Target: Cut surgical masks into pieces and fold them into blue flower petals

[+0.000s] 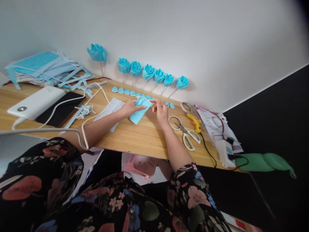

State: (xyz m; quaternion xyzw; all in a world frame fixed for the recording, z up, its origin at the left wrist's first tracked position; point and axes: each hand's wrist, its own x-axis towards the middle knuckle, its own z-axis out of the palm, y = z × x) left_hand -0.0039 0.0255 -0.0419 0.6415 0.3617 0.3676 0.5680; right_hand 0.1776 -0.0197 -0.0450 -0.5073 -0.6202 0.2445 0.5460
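Note:
My left hand [130,108] and my right hand [160,109] hold a light blue mask sheet [140,110] above the wooden table [142,137]. The left hand's fingers lie over the sheet's left side with the thumb gripping it. My right hand pinches the sheet's upper right corner between thumb and forefinger. A second pale mask piece [109,111] lies flat under my left wrist. Behind the hands runs a row of small folded blue petals [125,91].
Several blue paper roses on sticks [148,72] lean on the white wall. Scissors [185,130], a yellow glue gun [194,121] and a tape roll [185,106] lie to the right. A power bank [36,101], phone [61,111], white cable and a mask pile [45,69] sit left.

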